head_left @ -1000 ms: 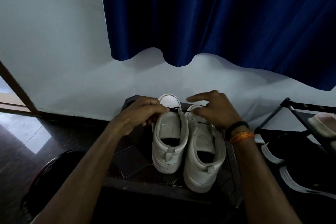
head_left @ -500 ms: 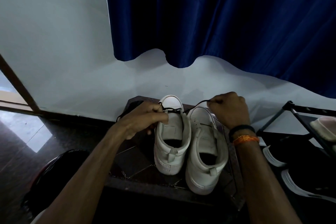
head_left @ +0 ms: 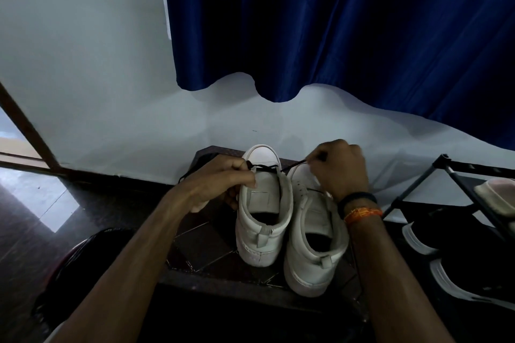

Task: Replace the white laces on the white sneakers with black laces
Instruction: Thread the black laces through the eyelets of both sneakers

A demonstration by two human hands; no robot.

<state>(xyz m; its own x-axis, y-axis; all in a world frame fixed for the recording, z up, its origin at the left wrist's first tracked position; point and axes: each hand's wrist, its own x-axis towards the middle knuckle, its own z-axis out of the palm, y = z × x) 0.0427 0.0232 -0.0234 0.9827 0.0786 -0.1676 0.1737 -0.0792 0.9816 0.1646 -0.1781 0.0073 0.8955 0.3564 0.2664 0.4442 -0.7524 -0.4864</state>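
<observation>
Threading black lace [head_left: 264, 166] through left sneaker [head_left: 262, 203]
Pinched in left hand [head_left: 217, 184] and right hand [head_left: 341, 168] — uneven pulling could unthread it

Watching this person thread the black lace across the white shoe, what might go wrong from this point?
The black lace runs only across the front of the left sneaker, pulled between the left hand and the right hand; a hard tug on one side could draw it out or leave uneven ends. The right sneaker stands close against it, so a jerk might knock it toward the edge of the dark stand. The dim light may make eyelets easy to miss.
</observation>
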